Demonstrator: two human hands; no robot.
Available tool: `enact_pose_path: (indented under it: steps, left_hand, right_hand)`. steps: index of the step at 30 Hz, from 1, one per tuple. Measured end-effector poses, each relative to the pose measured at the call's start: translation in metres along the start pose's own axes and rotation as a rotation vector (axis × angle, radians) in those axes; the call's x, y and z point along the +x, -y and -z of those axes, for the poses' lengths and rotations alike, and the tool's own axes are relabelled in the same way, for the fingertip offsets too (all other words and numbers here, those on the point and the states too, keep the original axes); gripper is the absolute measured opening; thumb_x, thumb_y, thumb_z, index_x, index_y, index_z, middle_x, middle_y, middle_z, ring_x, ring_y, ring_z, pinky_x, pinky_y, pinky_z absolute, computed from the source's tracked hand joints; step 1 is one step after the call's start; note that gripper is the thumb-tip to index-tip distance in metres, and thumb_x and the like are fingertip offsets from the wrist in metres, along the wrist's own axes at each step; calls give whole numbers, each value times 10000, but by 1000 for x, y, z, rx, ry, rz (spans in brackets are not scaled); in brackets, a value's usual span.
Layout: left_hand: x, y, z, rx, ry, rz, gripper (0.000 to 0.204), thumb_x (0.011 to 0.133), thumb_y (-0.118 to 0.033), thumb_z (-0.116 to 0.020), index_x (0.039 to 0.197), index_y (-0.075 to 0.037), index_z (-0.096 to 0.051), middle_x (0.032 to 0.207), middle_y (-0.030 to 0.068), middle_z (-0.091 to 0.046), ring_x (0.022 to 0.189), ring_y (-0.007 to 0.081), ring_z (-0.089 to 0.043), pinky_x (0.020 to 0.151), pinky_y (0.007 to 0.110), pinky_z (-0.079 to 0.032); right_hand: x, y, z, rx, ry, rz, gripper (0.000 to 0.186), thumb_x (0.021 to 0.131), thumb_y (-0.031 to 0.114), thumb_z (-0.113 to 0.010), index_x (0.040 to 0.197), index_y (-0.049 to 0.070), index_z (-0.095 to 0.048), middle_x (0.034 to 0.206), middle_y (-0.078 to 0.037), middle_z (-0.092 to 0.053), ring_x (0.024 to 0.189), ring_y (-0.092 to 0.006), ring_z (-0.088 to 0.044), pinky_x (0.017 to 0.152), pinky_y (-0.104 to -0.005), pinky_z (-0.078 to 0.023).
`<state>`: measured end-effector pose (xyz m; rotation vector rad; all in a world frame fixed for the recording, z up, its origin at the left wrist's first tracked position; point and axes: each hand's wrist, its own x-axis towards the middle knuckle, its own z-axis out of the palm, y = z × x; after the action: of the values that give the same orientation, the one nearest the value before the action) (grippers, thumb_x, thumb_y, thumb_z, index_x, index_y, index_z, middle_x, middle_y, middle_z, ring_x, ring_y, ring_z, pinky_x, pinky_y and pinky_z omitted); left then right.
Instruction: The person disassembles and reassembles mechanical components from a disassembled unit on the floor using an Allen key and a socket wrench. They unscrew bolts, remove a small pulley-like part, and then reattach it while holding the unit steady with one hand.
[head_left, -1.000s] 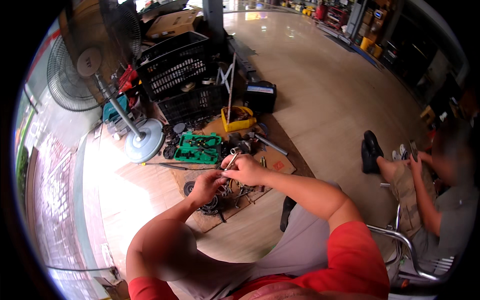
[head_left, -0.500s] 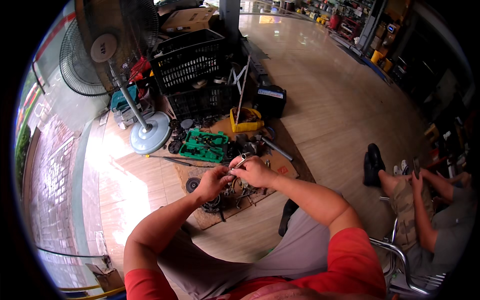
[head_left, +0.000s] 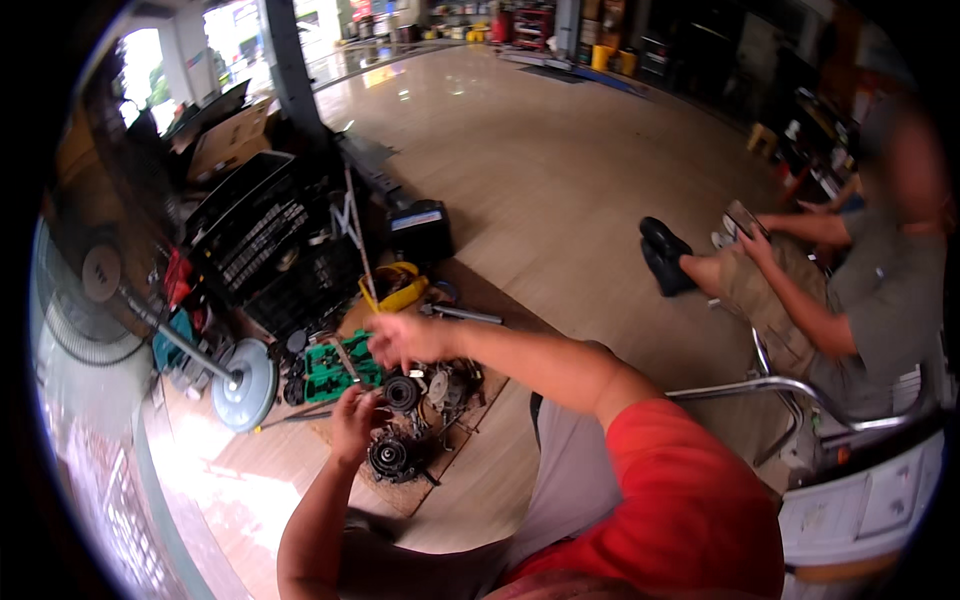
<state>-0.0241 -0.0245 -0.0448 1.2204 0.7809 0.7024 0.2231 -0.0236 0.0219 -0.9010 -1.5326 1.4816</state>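
Hovering, the right hand (head_left: pixel 405 340) looks spread wide; left hand (head_left: pixel 357 420) grip: cannot tell; 2 round parts (head_left: pixel 390 457) lie unjoined on cardboard (head_left: pixel 400 498).

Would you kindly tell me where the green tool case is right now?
In the head view, the green tool case lies left of centre, between the round fan base and the right hand, beyond the left hand.
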Motion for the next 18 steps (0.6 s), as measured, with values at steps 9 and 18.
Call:
enact_pose_path:
  steps: [9,18]
  left_hand:
    - [18,-6,51,148,-133,-169,171,974,-128,-502,1123,-47,-518,937,104,-659,687,136,-633,578,245,-486]
    - [14,0,32,218,-55,-143,292,971,-294,-551,1168,-85,-497,954,81,-647,684,126,-622,592,243,-503]
  right_hand:
    - [-51,39,157,725,-834,243,462,943,484,-491,1129,61,-513,989,-91,-636,818,-232,-637,652,-391,-540]
    - [-23,25,51,87,-459,173,610,923,360,-605,1313,-50,-377,985,-138,-607,712,-162,-616,525,-285,-526]
